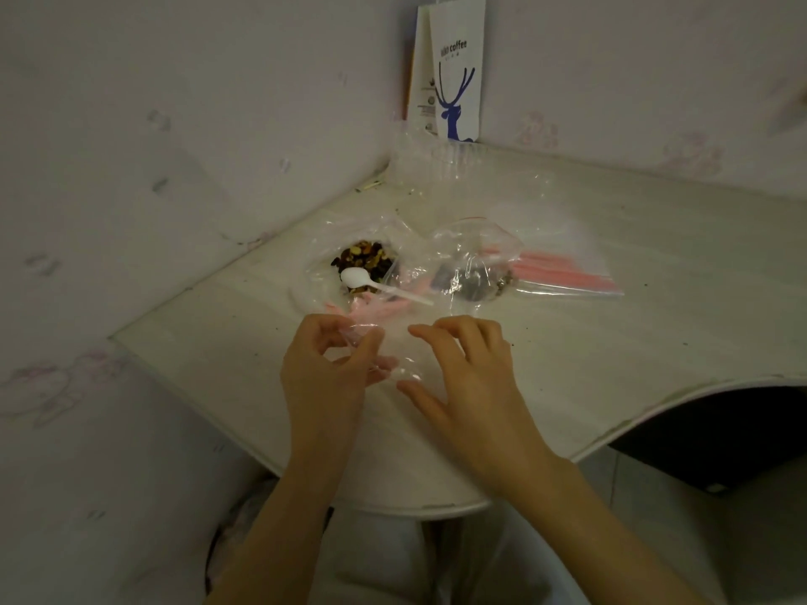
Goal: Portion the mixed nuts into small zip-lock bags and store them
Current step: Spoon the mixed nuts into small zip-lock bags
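Now your left hand is pinching the clear pink-sealed zip bag; right hand spread, seemingly steadying; part lips wide.

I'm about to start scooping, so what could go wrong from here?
The small bag, pinched by the left hand with the right hand beside it, looks thin and limp, so its mouth may collapse while filling. The spoon lies loosely on the mixed nuts, with its handle pointing toward the hands. A bump could flick nuts onto the table.
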